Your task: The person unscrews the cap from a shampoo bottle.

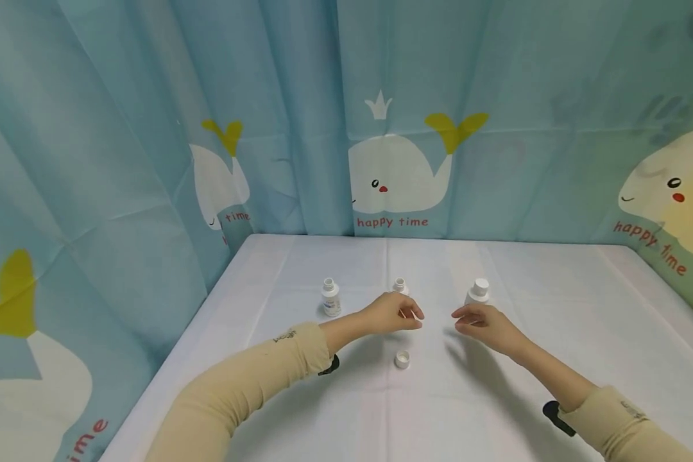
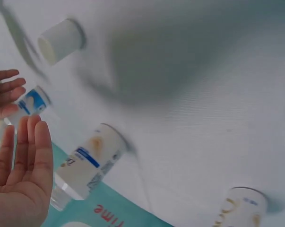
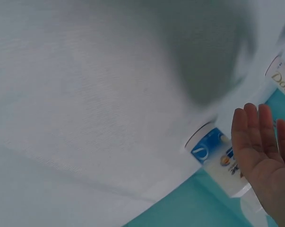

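My left hand (image 1: 393, 312) hovers over the table with relaxed fingers, holding nothing. Behind it stands a small white bottle (image 1: 400, 282) with an uncapped neck, mostly hidden in the head view; its label shows in the left wrist view. A white bottle cap (image 1: 402, 359) lies on the cloth, nearer the front than this hand. My right hand (image 1: 486, 327), also empty and loosely bent, is just in front of a white bottle (image 1: 478, 292) that wears its cap. That bottle's blue label (image 3: 209, 144) appears in the right wrist view. Another uncapped bottle (image 1: 331, 300) stands farther left.
A white cloth (image 1: 554, 308) covers the table. Blue curtains (image 1: 300, 128) printed with whales hang along its back and sides. Dark straps (image 1: 557, 417) are at the wrists near the beige sleeves (image 1: 254, 378).
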Motion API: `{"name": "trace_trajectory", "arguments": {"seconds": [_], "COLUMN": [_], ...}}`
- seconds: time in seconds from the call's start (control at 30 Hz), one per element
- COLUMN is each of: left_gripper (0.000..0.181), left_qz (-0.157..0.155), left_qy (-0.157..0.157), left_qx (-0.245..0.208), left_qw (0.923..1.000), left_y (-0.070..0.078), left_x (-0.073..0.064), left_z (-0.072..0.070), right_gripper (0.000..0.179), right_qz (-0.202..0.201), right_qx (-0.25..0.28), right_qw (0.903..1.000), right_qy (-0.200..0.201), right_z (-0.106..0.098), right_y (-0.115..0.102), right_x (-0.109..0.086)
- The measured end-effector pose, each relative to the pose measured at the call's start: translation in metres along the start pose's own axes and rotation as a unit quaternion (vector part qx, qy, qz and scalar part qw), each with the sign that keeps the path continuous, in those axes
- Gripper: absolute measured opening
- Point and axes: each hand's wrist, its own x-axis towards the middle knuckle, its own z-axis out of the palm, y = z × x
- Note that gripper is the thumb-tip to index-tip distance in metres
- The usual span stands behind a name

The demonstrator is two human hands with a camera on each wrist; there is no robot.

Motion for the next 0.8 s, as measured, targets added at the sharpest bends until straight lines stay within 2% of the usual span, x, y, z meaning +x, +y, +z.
{"name": "trace_trajectory", "arguments": {"seconds": [0.27,0.53,0.8], "left_gripper": [0.018,0.023,0.021], "left_qz": [0.015,0.017,0.03], "left_qy": [0.011,0.026,0.058], "left_qx": [-0.019,0.009,0.014], "left_qw": [0.9996,0.9995,0.9978], "left_y": [0.013,0.025,0.035], "left_x": [0.015,0.033,0.049], "left_z": [0.005,0.005,0.007], "right_gripper": [0.028,0.027,0.026], "right_qz": [0.003,0.019,0.042], "right_qx": [-0.005,-0.007,-0.018], "right_qw": [1.0,0.9997,0.9983], "right_qy": [-0.001,0.017,0.036], "right_z": [-0.015,-0.027,-0.036], "right_y": [0.01,0.022,0.031], "right_x": [-0.014,-0.022,-0.026]}}
